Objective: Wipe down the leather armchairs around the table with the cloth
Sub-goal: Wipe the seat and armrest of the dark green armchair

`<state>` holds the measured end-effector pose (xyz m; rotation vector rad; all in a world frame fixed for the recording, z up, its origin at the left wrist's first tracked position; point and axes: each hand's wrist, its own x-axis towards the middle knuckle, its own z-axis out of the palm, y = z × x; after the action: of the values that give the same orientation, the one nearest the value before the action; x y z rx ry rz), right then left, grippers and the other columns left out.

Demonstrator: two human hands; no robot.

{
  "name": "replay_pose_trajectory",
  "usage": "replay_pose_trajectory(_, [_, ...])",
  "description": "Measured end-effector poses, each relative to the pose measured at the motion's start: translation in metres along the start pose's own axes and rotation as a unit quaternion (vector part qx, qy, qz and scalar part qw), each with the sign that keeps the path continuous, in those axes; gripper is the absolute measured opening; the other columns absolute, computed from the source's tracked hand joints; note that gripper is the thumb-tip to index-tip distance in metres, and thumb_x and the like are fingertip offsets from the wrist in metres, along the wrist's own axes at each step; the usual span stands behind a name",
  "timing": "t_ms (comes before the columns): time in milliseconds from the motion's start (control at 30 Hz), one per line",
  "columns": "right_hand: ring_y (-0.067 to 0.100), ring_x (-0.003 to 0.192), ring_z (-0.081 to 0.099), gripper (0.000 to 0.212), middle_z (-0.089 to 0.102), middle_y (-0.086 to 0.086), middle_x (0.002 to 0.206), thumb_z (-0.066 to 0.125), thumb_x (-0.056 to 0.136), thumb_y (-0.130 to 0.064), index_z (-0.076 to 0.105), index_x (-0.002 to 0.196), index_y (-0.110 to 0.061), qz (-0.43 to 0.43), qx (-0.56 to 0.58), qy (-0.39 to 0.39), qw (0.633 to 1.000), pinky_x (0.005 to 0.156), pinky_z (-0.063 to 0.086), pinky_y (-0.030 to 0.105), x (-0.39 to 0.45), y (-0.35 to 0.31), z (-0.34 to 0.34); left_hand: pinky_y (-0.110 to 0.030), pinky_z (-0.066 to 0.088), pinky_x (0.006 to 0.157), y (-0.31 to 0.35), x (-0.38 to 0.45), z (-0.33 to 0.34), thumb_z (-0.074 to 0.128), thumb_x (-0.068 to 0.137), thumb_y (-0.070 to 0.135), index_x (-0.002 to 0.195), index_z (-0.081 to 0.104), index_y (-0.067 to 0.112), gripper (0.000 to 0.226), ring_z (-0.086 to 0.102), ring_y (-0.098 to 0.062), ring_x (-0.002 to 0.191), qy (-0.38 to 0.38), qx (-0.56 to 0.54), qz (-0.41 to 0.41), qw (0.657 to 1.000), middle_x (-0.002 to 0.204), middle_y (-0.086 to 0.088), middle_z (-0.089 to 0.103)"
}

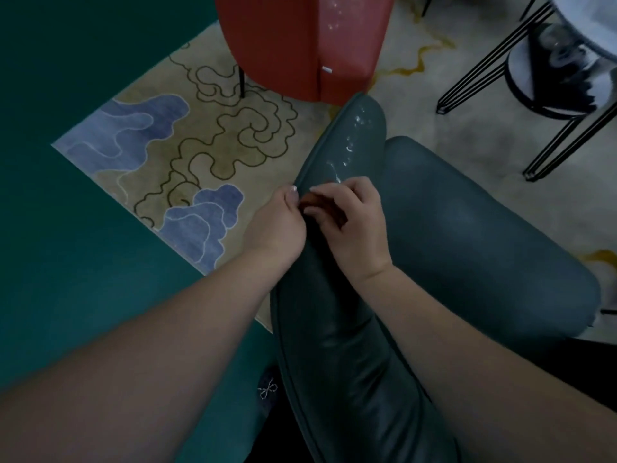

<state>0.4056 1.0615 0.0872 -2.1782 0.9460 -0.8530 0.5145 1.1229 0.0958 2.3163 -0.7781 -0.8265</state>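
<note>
Two bare hands met on the curved top edge of the teal leather armchair (pixel 350 312) as we looked down from the head camera. Our left hand (pixel 278 225) and our right hand (pixel 350 222) were drawn close together, fingertips nearly touching, and between them they pinched a small brownish-orange cloth (pixel 315 203), bunched so tightly that only a sliver of it showed (most of it lay hidden under the fingers). We held the cloth right against the chair's backrest ridge, just below a streak of wet-looking glints that ran up the leather toward the far end of the rest. We could see the chair's seat cushion (pixel 484 235) spreading out to the right of our right wrist, smooth and dull in the low light. Beyond the teal chair stood a red armchair (pixel 293 45), its back turned to us, close to the tip of the teal backrest; we could not tell whether the two touched. Both chairs sat on a beige rug (pixel 173 145) patterned with blue cloud shapes and dark looping lines, its corner lying over a green floor (pixel 50 228). At upper right we saw the black wire legs (pixel 494 68) of a round table (pixel 591 21), with a lower shelf beneath its pale top.
</note>
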Motion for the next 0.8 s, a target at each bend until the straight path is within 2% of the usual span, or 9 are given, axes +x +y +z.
replay_pose_trajectory(67, [0.023, 0.091, 0.054, 0.026, 0.053, 0.007, 0.098, 0.074, 0.082, -0.024, 0.072, 0.105, -0.012, -0.001, 0.014, 0.011, 1.0, 0.084, 0.049, 0.039, -0.017, 0.006, -0.006, -0.033, 0.031, 0.069, 0.005, 0.005, 0.005, 0.018, 0.103, 0.04, 0.108, 0.051, 0.023, 0.037, 0.05, -0.023, 0.083, 0.02, 0.001, -0.01, 1.0, 0.079, 0.005, 0.05])
replay_pose_trajectory(133, [0.023, 0.092, 0.053, 0.029, 0.053, 0.007, 0.1, 0.071, 0.083, -0.03, 0.071, 0.107, -0.014, -0.016, 0.018, -0.005, 1.0, 0.086, 0.048, 0.037, -0.029, 0.011, -0.012, -0.032, 0.032, 0.074, 0.004, 0.005, 0.008, 0.018, 0.103, 0.041, 0.118, 0.054, 0.022, 0.044, 0.055, -0.027, 0.093, 0.047, 0.004, -0.011, 0.999, 0.092, -0.001, 0.058])
replay_pose_trajectory(200, [0.025, 0.092, 0.052, 0.028, 0.054, 0.008, 0.1, 0.073, 0.082, -0.027, 0.072, 0.107, -0.014, -0.035, 0.01, -0.019, 0.999, 0.088, 0.045, 0.032, -0.024, 0.015, -0.013, -0.032, 0.033, 0.078, 0.003, 0.004, 0.008, 0.018, 0.103, 0.041, 0.127, 0.053, 0.023, 0.046, 0.056, -0.03, 0.104, 0.06, 0.004, -0.009, 0.998, 0.109, -0.007, 0.063])
replay_pose_trajectory(300, [0.027, 0.09, 0.052, 0.025, 0.056, 0.01, 0.097, 0.078, 0.079, -0.02, 0.074, 0.103, -0.015, -0.047, -0.025, -0.009, 0.999, 0.086, 0.041, 0.024, 0.011, 0.023, -0.005, -0.031, 0.031, 0.077, 0.004, 0.006, 0.008, 0.02, 0.103, 0.04, 0.131, 0.051, 0.027, 0.044, 0.055, -0.033, 0.108, 0.068, 0.025, -0.004, 0.997, 0.118, -0.008, 0.063])
replay_pose_trajectory(467, [0.026, 0.096, 0.052, 0.029, 0.055, 0.007, 0.104, 0.073, 0.082, -0.03, 0.07, 0.109, -0.022, 0.014, -0.019, 0.015, 1.0, 0.087, 0.046, 0.034, 0.026, 0.032, 0.0, -0.03, 0.031, 0.077, -0.001, 0.003, 0.011, 0.022, 0.103, 0.039, 0.135, 0.049, 0.027, 0.044, 0.056, -0.035, 0.104, 0.088, 0.048, 0.016, 0.995, 0.116, -0.01, 0.064])
replay_pose_trajectory(533, [0.021, 0.1, 0.05, 0.034, 0.049, 0.001, 0.11, 0.066, 0.085, -0.039, 0.063, 0.118, -0.032, 0.036, 0.001, -0.004, 0.999, 0.088, 0.047, 0.039, 0.003, 0.033, -0.005, -0.03, 0.033, 0.076, -0.001, 0.003, 0.012, 0.023, 0.102, 0.039, 0.135, 0.049, 0.027, 0.044, 0.057, -0.035, 0.1, 0.093, 0.055, 0.023, 0.994, 0.111, -0.011, 0.066])
replay_pose_trajectory(633, [0.015, 0.099, 0.045, 0.039, 0.045, -0.001, 0.112, 0.055, 0.089, -0.045, 0.053, 0.128, -0.044, 0.041, -0.043, -0.034, 0.998, 0.087, 0.043, 0.041, -0.013, 0.037, -0.01, -0.033, 0.043, 0.077, 0.001, 0.003, 0.01, 0.025, 0.102, 0.037, 0.136, 0.048, 0.025, 0.043, 0.06, -0.035, 0.093, 0.095, 0.062, 0.043, 0.993, 0.104, -0.01, 0.068])
replay_pose_trajectory(700, [0.021, 0.097, 0.047, 0.035, 0.047, 0.004, 0.109, 0.058, 0.09, -0.04, 0.061, 0.125, -0.038, 0.035, -0.033, -0.037, 0.998, 0.085, 0.046, 0.045, 0.008, 0.04, -0.007, -0.04, 0.049, 0.078, 0.002, 0.004, 0.009, 0.025, 0.101, 0.037, 0.139, 0.045, 0.026, 0.044, 0.061, -0.035, 0.093, 0.092, 0.065, 0.051, 0.992, 0.107, -0.01, 0.068])
replay_pose_trajectory(800, [0.025, 0.096, 0.049, 0.033, 0.048, 0.009, 0.107, 0.061, 0.089, -0.033, 0.066, 0.122, -0.031, 0.024, -0.035, -0.024, 0.999, 0.083, 0.049, 0.045, 0.043, 0.041, 0.001, -0.038, 0.046, 0.069, 0.007, 0.002, 0.009, 0.027, 0.101, 0.037, 0.146, 0.035, 0.027, 0.047, 0.06, -0.035, 0.085, 0.086, 0.081, 0.07, 0.991, 0.104, -0.012, 0.068])
